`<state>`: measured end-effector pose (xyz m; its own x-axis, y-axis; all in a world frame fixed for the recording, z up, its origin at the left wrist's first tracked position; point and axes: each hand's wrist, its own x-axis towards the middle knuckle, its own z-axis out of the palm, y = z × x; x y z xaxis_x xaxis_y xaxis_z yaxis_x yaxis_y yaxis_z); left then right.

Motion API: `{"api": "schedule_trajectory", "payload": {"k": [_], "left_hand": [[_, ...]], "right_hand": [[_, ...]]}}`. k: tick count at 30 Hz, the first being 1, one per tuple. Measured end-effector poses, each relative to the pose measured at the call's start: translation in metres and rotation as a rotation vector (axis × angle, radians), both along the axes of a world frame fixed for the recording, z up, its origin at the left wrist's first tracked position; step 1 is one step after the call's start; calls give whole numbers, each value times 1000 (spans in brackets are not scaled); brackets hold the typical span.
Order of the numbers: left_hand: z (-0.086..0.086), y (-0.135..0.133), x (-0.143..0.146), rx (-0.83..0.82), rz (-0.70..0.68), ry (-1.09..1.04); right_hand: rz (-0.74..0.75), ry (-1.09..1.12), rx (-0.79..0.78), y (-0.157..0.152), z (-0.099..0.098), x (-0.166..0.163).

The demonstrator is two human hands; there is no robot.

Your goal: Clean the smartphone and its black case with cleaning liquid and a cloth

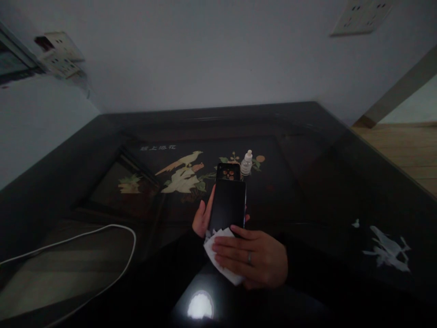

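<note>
A black smartphone (228,205) rests in my left hand (204,217), whose thumb and palm lie along its left edge; fingertips show at the right edge. My right hand (254,256), with a ring on one finger, presses a folded white tissue (223,269) against the phone's lower end. That end of the screen is hidden under the tissue and fingers. Just beyond the phone's top lies a black phone case (228,171) with round camera cutouts, partly covered by the phone. To its right stands a small clear bottle (246,164) with a white cap.
The dark glossy table (300,182) carries a bird-and-flower picture (182,175). A white cable (134,237) curves across the left side. Pale ragged shapes (389,250) appear at the right; I cannot tell what they are. Wall sockets (362,16) sit behind the table.
</note>
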<state>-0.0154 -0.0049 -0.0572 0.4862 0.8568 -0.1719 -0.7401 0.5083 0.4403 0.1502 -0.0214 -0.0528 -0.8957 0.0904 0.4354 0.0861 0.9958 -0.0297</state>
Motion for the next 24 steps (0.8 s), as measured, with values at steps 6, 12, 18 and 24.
{"api": "schedule_trajectory", "payload": {"k": [6, 12, 18, 24], "left_hand": [[-4, -8, -3, -86, -169, -45], [-8, 8, -7, 26, -22, 37], [-8, 11, -16, 18, 86, 54], [-2, 7, -12, 72, 120, 89]], "right_hand": [[-60, -68, 7, -2, 2, -7], [65, 10, 42, 10, 0, 14], [-168, 331, -95, 33, 0, 42], [-734, 663, -601, 45, -10, 51]]}}
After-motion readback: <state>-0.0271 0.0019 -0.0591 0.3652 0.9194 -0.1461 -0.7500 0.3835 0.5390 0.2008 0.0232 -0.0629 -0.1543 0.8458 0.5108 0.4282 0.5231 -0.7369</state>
